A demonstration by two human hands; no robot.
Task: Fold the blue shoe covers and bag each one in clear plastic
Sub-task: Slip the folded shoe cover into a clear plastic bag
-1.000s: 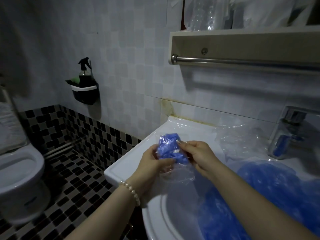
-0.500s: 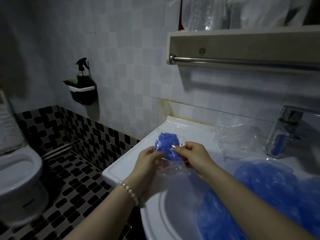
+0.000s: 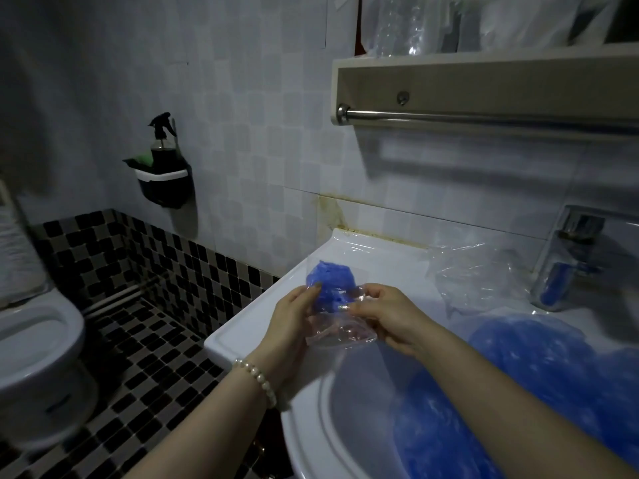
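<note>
Head view: both my hands hold a small clear plastic bag above the sink's left rim. My left hand has its grip on the bag's left edge, my right hand pinches the right. A bunched blue shoe cover sits inside (seemingly at the far end). More blue shoe covers fill the basin beside my right forearm.

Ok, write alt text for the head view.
Two hands, left hand and right hand, hold a small clear plastic bag with a folded blue shoe cover inside, above a white sink. A pile of blue shoe covers fills the basin beside a chrome faucet.
</note>
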